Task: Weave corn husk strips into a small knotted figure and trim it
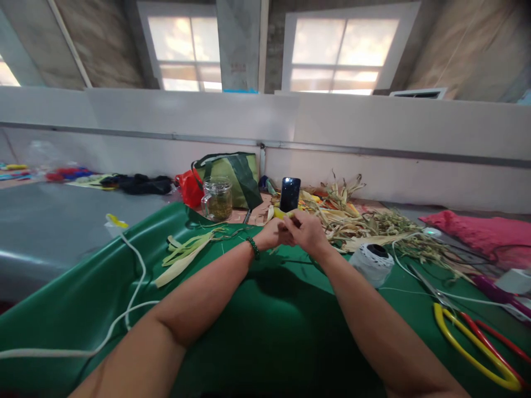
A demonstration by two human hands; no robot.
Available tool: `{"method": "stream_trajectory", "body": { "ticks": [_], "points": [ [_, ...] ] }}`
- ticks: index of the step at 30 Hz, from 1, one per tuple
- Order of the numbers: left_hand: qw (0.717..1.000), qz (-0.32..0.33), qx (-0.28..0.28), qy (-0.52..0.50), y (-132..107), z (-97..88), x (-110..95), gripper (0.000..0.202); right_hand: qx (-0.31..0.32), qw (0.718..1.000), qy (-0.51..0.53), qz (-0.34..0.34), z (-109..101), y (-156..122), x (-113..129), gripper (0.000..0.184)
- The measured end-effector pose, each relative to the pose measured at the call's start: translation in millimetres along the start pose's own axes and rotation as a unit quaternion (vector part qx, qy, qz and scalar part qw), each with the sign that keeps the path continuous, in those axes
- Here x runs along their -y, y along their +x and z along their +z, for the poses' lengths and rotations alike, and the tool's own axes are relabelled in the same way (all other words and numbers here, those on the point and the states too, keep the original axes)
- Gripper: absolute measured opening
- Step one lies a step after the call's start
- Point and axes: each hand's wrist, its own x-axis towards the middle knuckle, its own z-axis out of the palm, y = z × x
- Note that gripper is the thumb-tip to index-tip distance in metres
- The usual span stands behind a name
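Observation:
My left hand, with a green bead bracelet at the wrist, meets my right hand over the green mat. Both are closed, fingertips together, around a small yellowish piece of corn husk that sticks out above them. Most of that piece is hidden by the fingers. A bundle of pale green corn husk lies to the left of my left forearm. Beside my right forearm stands a spool of white thread, its loose end running right across the mat.
Scissors with yellow and red handles lie at right. Behind my hands are a phone, a glass mug, a green bag and a pile of dried husks. A white cable crosses the mat's left side.

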Motion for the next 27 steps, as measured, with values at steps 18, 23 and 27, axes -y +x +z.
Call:
{"method": "stream_trajectory", "body": {
  "ticks": [18, 23, 27],
  "points": [
    [0.993, 0.035, -0.065, -0.093, 2, -13.3, -15, 0.035, 0.051, 0.996, -0.022, 0.065, -10, 3, -17, 0.013],
    [0.992, 0.040, -0.031, -0.113, -4, -11.7, -24, 0.033, 0.027, 0.995, -0.044, 0.080, -9, 3, -13, 0.012],
    [0.988, 0.009, -0.047, -0.144, -4, -12.4, -24, 0.039, 0.027, 0.996, -0.039, 0.073, -12, 2, -14, 0.014]
  ]
}}
